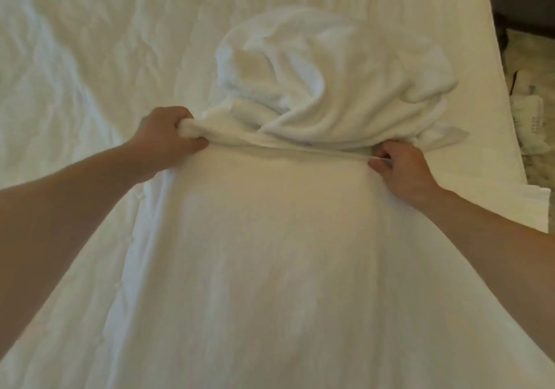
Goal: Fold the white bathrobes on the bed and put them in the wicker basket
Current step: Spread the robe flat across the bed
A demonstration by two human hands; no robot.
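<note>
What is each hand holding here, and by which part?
Both hands hold the white bathrobe. The left hand grips the bunched left end of its stretched fold; the right hand pinches the right end.

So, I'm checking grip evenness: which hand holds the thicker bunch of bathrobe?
The left hand: it grips a thick wad of the bathrobe; the right hand pinches only a thin edge.

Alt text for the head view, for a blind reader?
The left hand and right hand grip a white bathrobe lying on a white bed, holding a taut fold between them. Its far part lies crumpled beyond them.
</note>
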